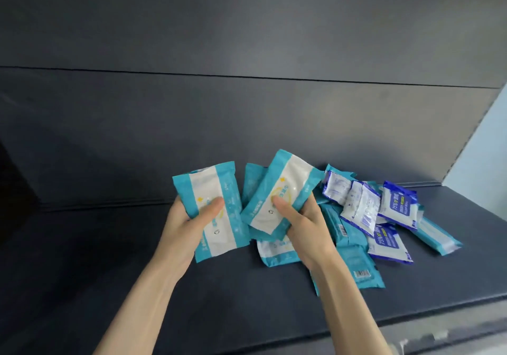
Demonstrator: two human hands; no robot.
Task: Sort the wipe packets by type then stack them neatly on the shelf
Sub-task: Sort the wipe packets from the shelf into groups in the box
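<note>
Holding one teal-and-white packet each, both hands are over the dark shelf (123, 286). The left hand (186, 228) grips the left teal packet (211, 184), thumb on its face, fingers hidden behind it. The right hand (304, 228) clasps the right teal packet (290, 176) likewise. Just right of the right fingers (314, 206), more teal packets (356, 269) lie overlapping dark-blue packets (397, 206).
</note>
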